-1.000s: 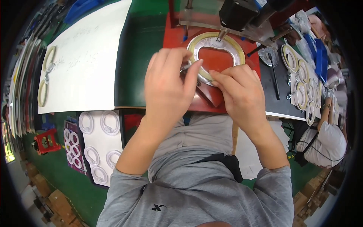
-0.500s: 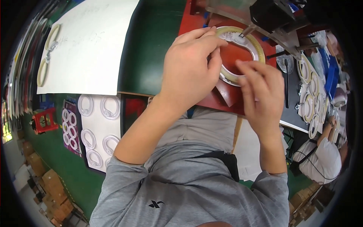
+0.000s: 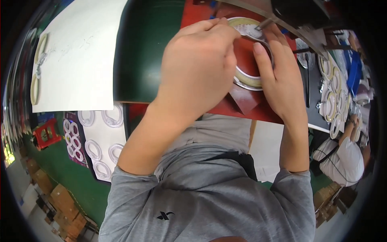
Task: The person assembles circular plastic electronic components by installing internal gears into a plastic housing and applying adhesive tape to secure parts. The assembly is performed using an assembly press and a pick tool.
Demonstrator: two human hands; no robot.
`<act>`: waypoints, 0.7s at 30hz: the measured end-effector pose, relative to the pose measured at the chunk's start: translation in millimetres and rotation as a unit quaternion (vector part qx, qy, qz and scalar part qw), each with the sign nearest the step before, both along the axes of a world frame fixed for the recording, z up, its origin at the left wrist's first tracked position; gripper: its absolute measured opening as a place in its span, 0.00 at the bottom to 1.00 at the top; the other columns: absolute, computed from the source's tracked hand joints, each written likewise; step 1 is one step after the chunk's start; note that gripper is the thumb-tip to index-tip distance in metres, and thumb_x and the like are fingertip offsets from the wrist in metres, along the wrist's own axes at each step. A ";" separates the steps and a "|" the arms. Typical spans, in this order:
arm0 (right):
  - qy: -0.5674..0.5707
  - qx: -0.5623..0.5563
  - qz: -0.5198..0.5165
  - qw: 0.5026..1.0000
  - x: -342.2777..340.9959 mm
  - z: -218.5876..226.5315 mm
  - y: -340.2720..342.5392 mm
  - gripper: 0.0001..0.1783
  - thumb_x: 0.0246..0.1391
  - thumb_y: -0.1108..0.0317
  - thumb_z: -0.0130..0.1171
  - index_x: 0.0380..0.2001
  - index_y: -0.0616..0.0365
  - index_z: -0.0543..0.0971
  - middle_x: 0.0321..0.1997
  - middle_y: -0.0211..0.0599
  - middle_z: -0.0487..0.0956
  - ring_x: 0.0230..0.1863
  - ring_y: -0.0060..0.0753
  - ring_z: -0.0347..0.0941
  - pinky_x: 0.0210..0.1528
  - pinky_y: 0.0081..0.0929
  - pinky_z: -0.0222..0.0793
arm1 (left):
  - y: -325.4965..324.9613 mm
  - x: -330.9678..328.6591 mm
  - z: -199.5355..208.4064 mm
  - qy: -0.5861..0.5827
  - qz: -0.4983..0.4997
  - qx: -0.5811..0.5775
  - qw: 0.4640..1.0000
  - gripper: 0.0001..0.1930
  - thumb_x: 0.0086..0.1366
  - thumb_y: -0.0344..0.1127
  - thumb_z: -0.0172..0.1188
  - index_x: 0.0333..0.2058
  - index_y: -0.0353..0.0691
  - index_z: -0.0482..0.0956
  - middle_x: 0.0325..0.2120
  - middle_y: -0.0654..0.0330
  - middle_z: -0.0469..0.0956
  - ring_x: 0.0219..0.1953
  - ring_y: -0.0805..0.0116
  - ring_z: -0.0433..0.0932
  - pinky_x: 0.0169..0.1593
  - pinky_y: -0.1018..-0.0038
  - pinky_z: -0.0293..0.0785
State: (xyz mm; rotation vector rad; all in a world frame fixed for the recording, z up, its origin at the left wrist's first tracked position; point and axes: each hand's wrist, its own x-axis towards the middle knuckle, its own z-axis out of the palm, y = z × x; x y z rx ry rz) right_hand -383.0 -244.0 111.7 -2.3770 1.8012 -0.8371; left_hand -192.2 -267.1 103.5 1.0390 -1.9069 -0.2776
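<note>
A flat round ring [image 3: 246, 81] with a pale yellow band and silvery-white edges lies on a red base [image 3: 221, 108]. Inside its far part is a whitish piece [image 3: 246, 30], with a slim metal tip [image 3: 264, 24] close over it. My left hand [image 3: 197, 72] is closed at the ring's left edge, its fingertips partly hidden behind the hand. On the right side, my right hand [image 3: 284, 76] grips the ring, the thumb in the opening and the fingers over the right rim. That rim is largely covered by the fingers.
A machine with a black block [image 3: 296, 14] overhangs the base. White paper [image 3: 86, 56] with a pair of rings lies at left; a board of rings [image 3: 100, 139] sits below it. More rings [image 3: 334, 97] lie at right, near another person [image 3: 340, 163]. A red stool [image 3: 46, 135] stands lower left.
My right hand has moved up and forward from beside the ring onto its right side. The left hand stays at the left edge. The whole view has shifted slightly.
</note>
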 end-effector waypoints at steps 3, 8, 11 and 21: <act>-0.002 -0.009 0.001 1.000 -1.3 -2.7 -1.1 0.27 0.66 0.58 0.55 0.57 0.72 0.72 0.64 0.61 0.71 0.68 0.58 0.64 0.70 0.41 0.58 | -2.2 -1.5 -3.2 0.022 -0.005 -0.019 1.000 0.07 0.56 0.25 0.62 0.35 0.34 0.82 0.37 0.47 0.84 0.42 0.50 0.83 0.48 0.63 0.79; -0.029 -0.029 0.015 0.999 -4.5 -6.0 4.4 0.28 0.64 0.58 0.57 0.58 0.72 0.71 0.63 0.61 0.71 0.66 0.61 0.65 0.68 0.43 0.59 | 4.8 -4.2 -12.4 0.090 -0.013 0.009 0.996 0.09 0.58 0.25 0.63 0.38 0.32 0.81 0.43 0.45 0.82 0.47 0.47 0.81 0.51 0.60 0.77; -0.039 -0.107 0.035 0.993 1.1 16.9 32.7 0.25 0.56 0.69 0.64 0.56 0.69 0.74 0.56 0.55 0.77 0.57 0.54 0.74 0.60 0.39 0.68 | 12.1 4.8 -12.8 0.047 0.017 -0.031 0.998 0.11 0.62 0.27 0.64 0.43 0.30 0.80 0.44 0.47 0.82 0.46 0.52 0.82 0.50 0.65 0.77; -0.012 -0.658 0.213 0.722 -43.7 158.2 -46.1 0.20 0.67 0.65 0.54 0.54 0.71 0.74 0.46 0.56 0.82 0.48 0.42 0.81 0.47 0.26 0.78 | -8.8 14.2 16.7 -0.086 0.055 0.131 0.986 0.18 0.55 0.37 0.69 0.40 0.33 0.78 0.36 0.45 0.77 0.38 0.44 0.79 0.44 0.57 0.76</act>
